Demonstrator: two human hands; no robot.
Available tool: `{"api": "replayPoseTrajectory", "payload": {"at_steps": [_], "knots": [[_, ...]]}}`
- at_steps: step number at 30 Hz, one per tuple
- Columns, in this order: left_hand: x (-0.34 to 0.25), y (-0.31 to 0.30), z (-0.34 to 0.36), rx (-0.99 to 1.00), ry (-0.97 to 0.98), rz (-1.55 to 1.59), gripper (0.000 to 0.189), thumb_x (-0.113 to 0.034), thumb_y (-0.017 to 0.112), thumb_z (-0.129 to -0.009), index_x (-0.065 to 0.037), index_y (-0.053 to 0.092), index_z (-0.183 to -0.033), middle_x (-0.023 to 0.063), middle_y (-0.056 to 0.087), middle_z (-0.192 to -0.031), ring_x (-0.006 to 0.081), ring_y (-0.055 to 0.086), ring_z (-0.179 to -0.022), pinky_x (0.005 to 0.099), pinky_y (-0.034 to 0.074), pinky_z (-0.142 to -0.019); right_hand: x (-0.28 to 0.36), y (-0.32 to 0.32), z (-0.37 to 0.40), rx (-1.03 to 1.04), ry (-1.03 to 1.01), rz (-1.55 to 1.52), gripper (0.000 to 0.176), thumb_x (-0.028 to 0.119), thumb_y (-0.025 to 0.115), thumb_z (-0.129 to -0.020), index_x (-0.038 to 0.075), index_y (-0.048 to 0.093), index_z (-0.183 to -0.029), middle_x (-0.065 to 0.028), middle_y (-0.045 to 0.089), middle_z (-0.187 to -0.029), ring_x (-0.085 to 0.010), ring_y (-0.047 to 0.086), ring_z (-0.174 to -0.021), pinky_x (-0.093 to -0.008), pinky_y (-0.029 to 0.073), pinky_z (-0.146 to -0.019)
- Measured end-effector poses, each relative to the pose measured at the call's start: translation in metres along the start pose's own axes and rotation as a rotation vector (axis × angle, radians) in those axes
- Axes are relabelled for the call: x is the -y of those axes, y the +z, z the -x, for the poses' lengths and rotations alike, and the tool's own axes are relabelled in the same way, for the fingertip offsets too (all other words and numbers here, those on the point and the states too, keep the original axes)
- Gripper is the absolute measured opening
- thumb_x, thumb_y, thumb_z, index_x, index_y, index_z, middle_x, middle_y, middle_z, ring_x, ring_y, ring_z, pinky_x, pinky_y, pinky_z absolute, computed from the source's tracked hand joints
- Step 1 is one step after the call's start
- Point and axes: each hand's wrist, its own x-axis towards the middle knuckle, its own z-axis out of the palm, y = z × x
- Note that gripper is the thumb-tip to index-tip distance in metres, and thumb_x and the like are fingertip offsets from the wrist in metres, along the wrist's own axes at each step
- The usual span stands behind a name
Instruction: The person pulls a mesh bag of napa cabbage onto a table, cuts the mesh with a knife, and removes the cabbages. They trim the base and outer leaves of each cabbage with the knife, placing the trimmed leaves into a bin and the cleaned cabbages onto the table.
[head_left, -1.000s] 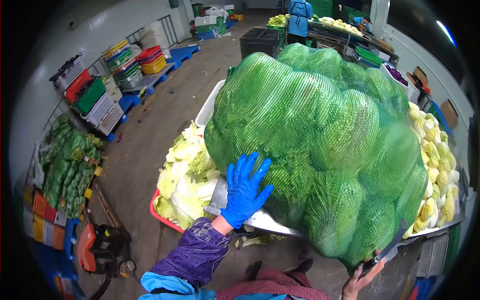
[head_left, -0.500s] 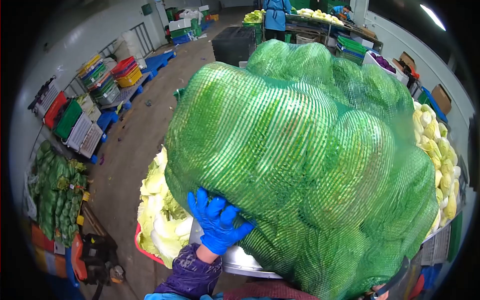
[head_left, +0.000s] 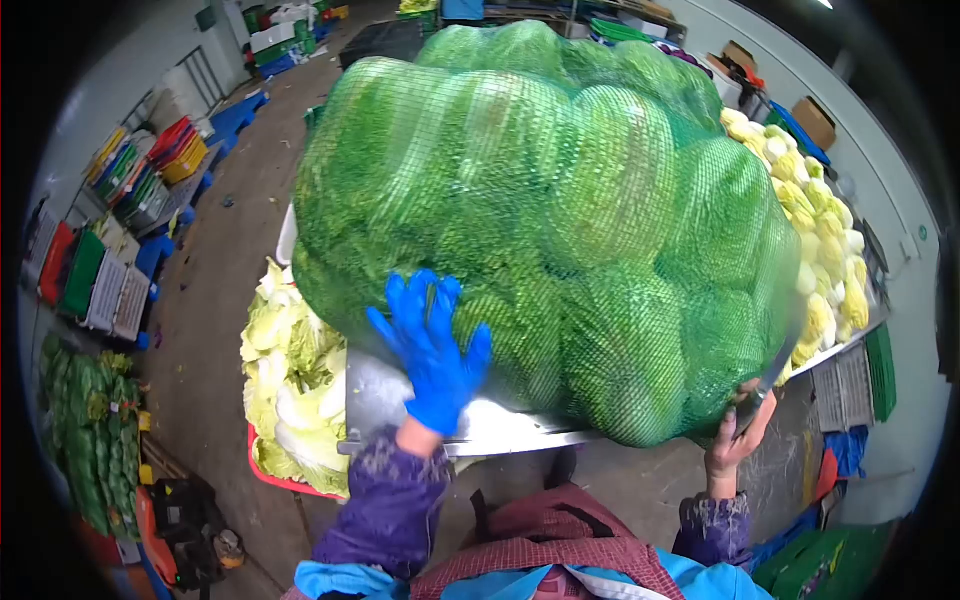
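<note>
A large green mesh sack [head_left: 520,210] full of Chinese cabbages lies on a metal table [head_left: 505,425] in front of me. My left hand [head_left: 430,350], in a blue glove, is open with fingers spread against the sack's lower left side. At the sack's lower right corner is my right hand [head_left: 738,438], bare and closed round the handle of a knife [head_left: 778,362]. Its blade points up along the sack's edge. Cabbage leaves [head_left: 305,410] fill a red-rimmed container left of my left hand.
Trimmed yellow-white cabbages [head_left: 815,240] are piled on a surface at the right. Stacked crates [head_left: 100,275] and blue pallets [head_left: 235,120] line the left wall. More green sacks [head_left: 95,430] stand lower left, near an orange-and-black machine [head_left: 170,535]. A black box [head_left: 385,42] is behind the sack.
My view has tilted down, showing more of the table front and both sleeves. My right hand with the knife has come fully into view, up beside the sack. My left hand's fingers are spread wider.
</note>
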Motion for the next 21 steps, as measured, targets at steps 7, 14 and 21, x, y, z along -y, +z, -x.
{"api": "replayPoseTrajectory", "payload": {"at_steps": [7, 14, 21], "knots": [[-0.024, 0.029, 0.023, 0.108, 0.109, 0.086, 0.045, -0.051, 0.049, -0.083, -0.021, 0.054, -0.117, 0.0074, 0.042, -0.126, 0.036, 0.031, -0.124, 0.059, 0.01, -0.104, -0.012, -0.003, 0.019, -0.178, 0.207, -0.234, 0.044, 0.039, 0.047, -0.086, -0.004, 0.042, -0.092, -0.0202, 0.046, -0.113, -0.0312, 0.043, -0.109, -0.0455, 0.031, -0.097], [-0.034, 0.081, -0.022, -0.102, -0.041, 0.003, 0.048, -0.063, 0.05, -0.075, -0.03, 0.055, -0.108, 0.0029, 0.044, -0.114, 0.0315, 0.034, -0.116, 0.0609, 0.015, -0.097, -0.09, 0.01, 0.036, -0.125, 0.009, -0.264, 0.054, 0.043, 0.039, -0.087, -0.009, 0.041, -0.102, -0.02, 0.049, -0.108, -0.0296, 0.049, -0.103, -0.0431, 0.036, -0.094], [-0.047, 0.133, -0.075, -0.132, 0.112, -0.05, 0.055, -0.049, 0.053, -0.079, -0.015, 0.049, -0.122, 0.013, 0.043, -0.12, 0.0335, 0.035, -0.116, 0.0538, 0.022, -0.098, -0.091, 0.076, -0.059, -0.199, 0.149, -0.195, 0.046, 0.043, 0.051, -0.084, -0.002, 0.042, -0.082, -0.0158, 0.049, -0.092, -0.0334, 0.048, -0.098, -0.0464, 0.036, -0.088]]}}
